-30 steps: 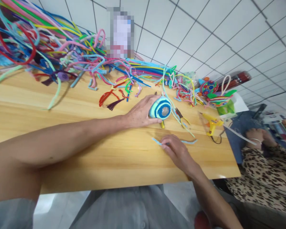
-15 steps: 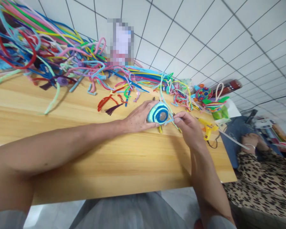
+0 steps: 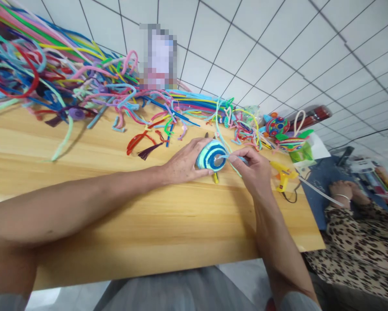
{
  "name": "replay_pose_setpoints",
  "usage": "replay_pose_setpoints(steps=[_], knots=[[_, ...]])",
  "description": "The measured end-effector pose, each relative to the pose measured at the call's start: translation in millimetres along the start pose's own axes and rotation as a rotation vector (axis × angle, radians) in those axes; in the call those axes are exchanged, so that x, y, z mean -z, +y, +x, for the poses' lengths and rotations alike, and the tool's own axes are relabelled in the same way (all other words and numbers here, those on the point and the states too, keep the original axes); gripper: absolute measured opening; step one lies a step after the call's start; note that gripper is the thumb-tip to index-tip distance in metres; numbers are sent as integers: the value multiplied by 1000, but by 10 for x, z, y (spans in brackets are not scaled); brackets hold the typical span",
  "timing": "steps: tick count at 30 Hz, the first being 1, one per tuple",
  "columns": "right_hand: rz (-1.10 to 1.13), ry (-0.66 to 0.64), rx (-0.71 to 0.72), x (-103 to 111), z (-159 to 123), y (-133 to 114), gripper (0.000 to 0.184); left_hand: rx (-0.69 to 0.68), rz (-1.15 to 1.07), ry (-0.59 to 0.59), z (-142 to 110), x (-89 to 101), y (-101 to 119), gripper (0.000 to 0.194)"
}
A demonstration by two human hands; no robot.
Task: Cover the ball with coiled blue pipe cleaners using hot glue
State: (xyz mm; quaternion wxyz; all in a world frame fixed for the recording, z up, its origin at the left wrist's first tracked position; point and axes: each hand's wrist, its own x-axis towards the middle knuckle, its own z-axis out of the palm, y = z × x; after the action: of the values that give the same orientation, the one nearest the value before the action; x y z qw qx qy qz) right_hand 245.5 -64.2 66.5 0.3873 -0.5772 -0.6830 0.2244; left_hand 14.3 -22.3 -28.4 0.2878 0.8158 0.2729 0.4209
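Note:
My left hand (image 3: pixel 185 162) is wrapped round a rounded piece coiled in blue and mint-green pipe cleaner (image 3: pixel 209 156). Its round bare end (image 3: pixel 218 160) faces right. Pinched between the thumb and fingers of my right hand (image 3: pixel 250 166) is a light-blue pipe cleaner (image 3: pixel 226 156), whose tip reaches over that bare end. A long pale-green pipe cleaner (image 3: pixel 217 119) runs past the coiled piece and under my right fingers. A small yellow-handled tool (image 3: pixel 216 177) lies on the table, partly hidden beneath the piece.
A yellow glue gun (image 3: pixel 282 175) lies right of my right hand. Pipe cleaners (image 3: pixel 99 82) pile along the wooden table's (image 3: pixel 168 224) back edge, beside a blurred-out upright object (image 3: pixel 159 56). Finished colourful crafts (image 3: pixel 289 140) stand back right. A person in leopard-print sleeves (image 3: pixel 349 246) sits at right.
My right hand has brought the light-blue pipe cleaner's tip up and left onto the coiled piece's bare end. The left hand keeps its hold; the view has shifted slightly.

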Motion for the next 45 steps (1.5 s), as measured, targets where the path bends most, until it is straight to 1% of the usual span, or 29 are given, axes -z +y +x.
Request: replay_pose_setpoints(steps=[6, 10, 13, 16, 20, 22, 23, 25, 28, 30, 33, 35, 37, 39, 42, 45], knots=[[-216, 58, 164, 10, 4, -188, 18, -1, 1, -11, -4, 6, 3, 93], [-276, 27, 239, -3, 75, -251, 17, -17, 3, -2, -9, -8, -18, 93], [-278, -4, 249, 2, 134, -264, 16, -20, -1, 8, -11, -19, -26, 93], [-215, -58, 229, 36, 168, -233, 14, -21, -4, 3, -11, -22, -31, 93], [-65, -173, 156, 92, 166, -95, 15, -18, 4, 2, -8, -29, -36, 93], [-43, -183, 157, 101, 148, -1, 12, -19, -2, 7, -6, -35, -38, 93], [-46, -176, 175, 100, 135, 43, 10, -24, -6, 10, -6, -38, -38, 93], [-69, -135, 258, 91, 100, 116, 7, -39, -6, 23, -9, -45, -37, 94], [-156, -4, 402, 81, 28, 173, 5, -31, 15, 38, -18, -48, -36, 105], [-228, 97, 468, 83, -28, 176, 6, -4, 42, 43, -22, -47, -37, 111], [-310, 186, 537, 88, -119, 145, 11, 0, 68, 45, -21, -45, -40, 111], [-310, 209, 522, 78, -181, 112, 14, -25, 62, 51, -17, -45, -39, 105], [-258, 225, 461, 51, -238, 81, 15, -54, 45, 59, -11, -46, -35, 98], [-159, 223, 358, 9, -279, 58, 14, -79, 30, 61, -7, -44, -28, 92], [59, 205, 160, -58, -295, 36, 8, -95, 17, 54, -3, -37, -20, 90], [255, 244, 16, -102, -250, 23, 14, -96, 14, 51, -3, -33, -22, 90]])
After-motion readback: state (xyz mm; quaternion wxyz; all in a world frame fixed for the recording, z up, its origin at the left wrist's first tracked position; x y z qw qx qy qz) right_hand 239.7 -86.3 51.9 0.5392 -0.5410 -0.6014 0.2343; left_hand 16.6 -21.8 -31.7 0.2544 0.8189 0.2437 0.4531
